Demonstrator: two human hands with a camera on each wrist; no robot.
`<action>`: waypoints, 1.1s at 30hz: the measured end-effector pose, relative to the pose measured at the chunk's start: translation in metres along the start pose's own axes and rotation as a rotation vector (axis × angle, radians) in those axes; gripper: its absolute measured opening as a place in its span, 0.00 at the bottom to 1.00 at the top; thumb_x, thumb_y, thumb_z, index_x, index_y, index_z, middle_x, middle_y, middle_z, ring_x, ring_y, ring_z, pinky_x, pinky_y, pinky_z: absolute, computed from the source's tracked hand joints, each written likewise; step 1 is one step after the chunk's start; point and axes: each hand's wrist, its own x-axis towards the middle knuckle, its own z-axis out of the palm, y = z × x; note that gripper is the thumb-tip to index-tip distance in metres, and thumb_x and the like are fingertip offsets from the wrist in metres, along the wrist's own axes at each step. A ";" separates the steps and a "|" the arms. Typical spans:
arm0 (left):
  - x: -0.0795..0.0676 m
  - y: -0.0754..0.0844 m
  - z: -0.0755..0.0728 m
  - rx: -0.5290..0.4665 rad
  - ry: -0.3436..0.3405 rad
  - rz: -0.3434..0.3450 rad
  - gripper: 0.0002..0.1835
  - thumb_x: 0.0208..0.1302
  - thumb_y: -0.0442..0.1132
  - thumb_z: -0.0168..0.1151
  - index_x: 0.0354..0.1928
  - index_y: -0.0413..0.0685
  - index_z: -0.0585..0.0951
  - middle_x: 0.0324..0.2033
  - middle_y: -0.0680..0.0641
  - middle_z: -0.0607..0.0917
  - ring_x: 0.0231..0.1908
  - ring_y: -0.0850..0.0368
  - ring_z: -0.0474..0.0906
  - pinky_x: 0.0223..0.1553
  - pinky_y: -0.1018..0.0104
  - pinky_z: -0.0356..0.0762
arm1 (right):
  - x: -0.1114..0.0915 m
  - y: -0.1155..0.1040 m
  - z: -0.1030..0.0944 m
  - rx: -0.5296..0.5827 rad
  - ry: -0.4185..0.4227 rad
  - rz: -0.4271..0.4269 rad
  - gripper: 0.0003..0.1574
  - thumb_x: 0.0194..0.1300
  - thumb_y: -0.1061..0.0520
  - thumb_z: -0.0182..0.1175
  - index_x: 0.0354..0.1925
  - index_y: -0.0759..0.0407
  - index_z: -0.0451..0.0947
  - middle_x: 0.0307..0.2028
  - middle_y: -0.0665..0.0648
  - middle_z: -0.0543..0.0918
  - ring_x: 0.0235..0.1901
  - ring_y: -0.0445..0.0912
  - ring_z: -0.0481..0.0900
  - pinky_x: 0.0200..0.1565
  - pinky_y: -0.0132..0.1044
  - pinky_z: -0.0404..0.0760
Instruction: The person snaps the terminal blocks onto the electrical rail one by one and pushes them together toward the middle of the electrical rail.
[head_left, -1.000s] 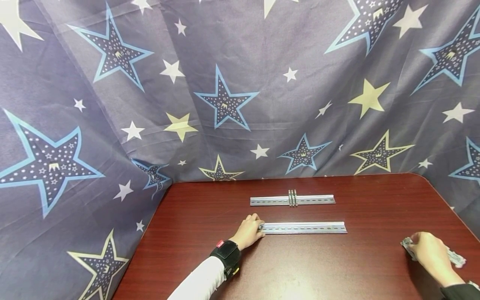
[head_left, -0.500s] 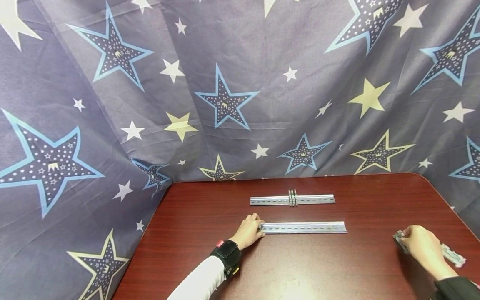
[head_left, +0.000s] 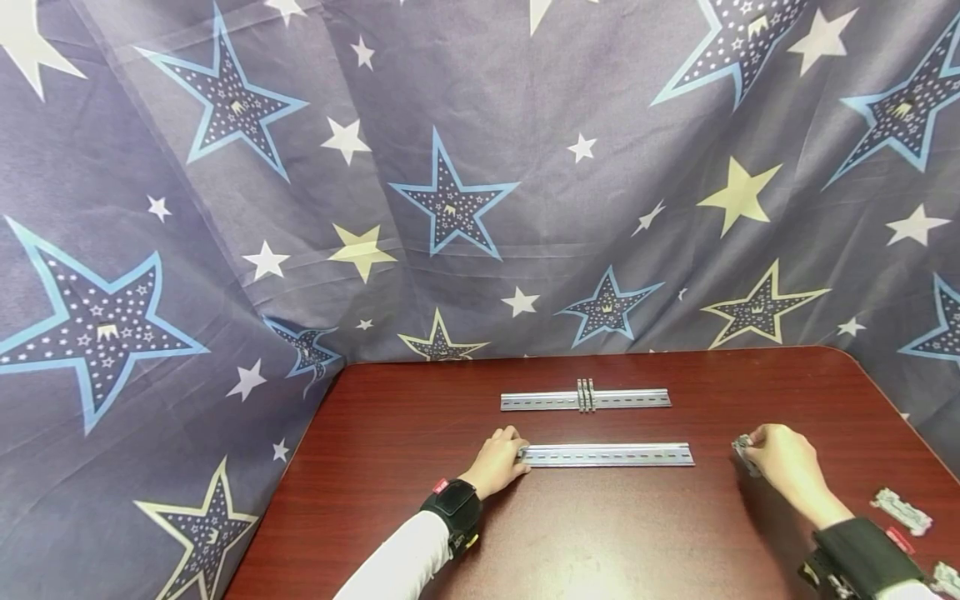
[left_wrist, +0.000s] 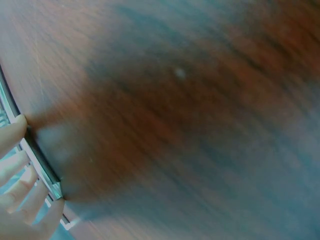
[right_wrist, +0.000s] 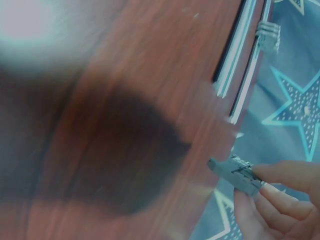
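My left hand (head_left: 497, 463) grips the left end of the nearer metal DIN rail (head_left: 611, 456), which lies flat across the table. In the left wrist view, the thumb and fingers sit on opposite edges of that rail (left_wrist: 44, 167). Off the rail's right end, my right hand (head_left: 791, 468) pinches a small grey terminal block (head_left: 744, 452) above the table. The right wrist view shows this block (right_wrist: 235, 174) between thumb and fingertips, its far end sticking out. Parallel behind lies a second DIN rail (head_left: 536, 402) carrying a few narrow blocks (head_left: 586, 396) near its middle.
Another grey terminal block (head_left: 902, 512) lies on the table at the right, and part of one more (head_left: 947, 578) shows at the lower right corner. A star-patterned cloth (head_left: 480, 300) hangs behind the reddish-brown table (head_left: 420, 400).
My right hand has carried the terminal block leftward from the right side towards the nearer rail, leaving the other blocks behind. The left hand and both rails have stayed put.
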 end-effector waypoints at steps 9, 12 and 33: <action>0.000 0.000 -0.001 0.002 0.006 0.006 0.17 0.43 0.42 0.68 0.37 0.44 0.81 0.30 0.51 0.72 0.33 0.56 0.68 0.33 0.64 0.68 | 0.015 -0.030 0.015 0.045 0.003 -0.027 0.05 0.44 0.66 0.58 0.21 0.71 0.75 0.19 0.62 0.79 0.19 0.51 0.74 0.22 0.44 0.68; 0.000 0.001 -0.002 0.001 0.001 0.000 0.17 0.43 0.43 0.68 0.37 0.44 0.81 0.30 0.51 0.73 0.33 0.56 0.69 0.33 0.64 0.68 | 0.018 -0.038 0.021 0.059 -0.004 -0.030 0.05 0.45 0.65 0.58 0.21 0.70 0.75 0.20 0.62 0.79 0.19 0.52 0.75 0.23 0.44 0.69; -0.001 0.002 -0.003 -0.002 -0.006 -0.007 0.17 0.44 0.43 0.68 0.38 0.44 0.81 0.30 0.50 0.73 0.34 0.55 0.69 0.34 0.64 0.68 | 0.030 -0.092 0.063 0.183 -0.067 0.021 0.06 0.42 0.62 0.62 0.20 0.66 0.77 0.18 0.56 0.78 0.19 0.44 0.71 0.24 0.40 0.69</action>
